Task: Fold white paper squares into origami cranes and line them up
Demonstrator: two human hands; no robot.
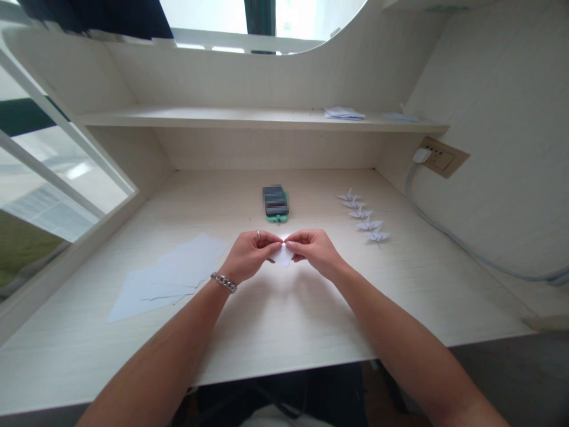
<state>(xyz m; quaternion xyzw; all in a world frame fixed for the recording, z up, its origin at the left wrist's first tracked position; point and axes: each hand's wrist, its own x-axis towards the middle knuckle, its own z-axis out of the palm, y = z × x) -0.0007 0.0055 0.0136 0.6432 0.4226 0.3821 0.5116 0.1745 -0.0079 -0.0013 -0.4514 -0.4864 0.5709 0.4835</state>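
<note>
My left hand (249, 254) and my right hand (315, 250) meet over the middle of the pale wooden desk (284, 320). Both pinch a small folded piece of white paper (283, 255) between thumbs and fingertips, holding it just above the desk. The left hand wears a ring and a metal bracelet on the wrist. Most of the paper is hidden by my fingers.
Loose white paper sheets (166, 279) lie on the desk to the left. A phone in a green case (276, 203) lies behind my hands. Several folded paper cranes (364, 216) stand in a row at right. Paper stack (343, 113) on the shelf; wall socket (438, 156) with cable at right.
</note>
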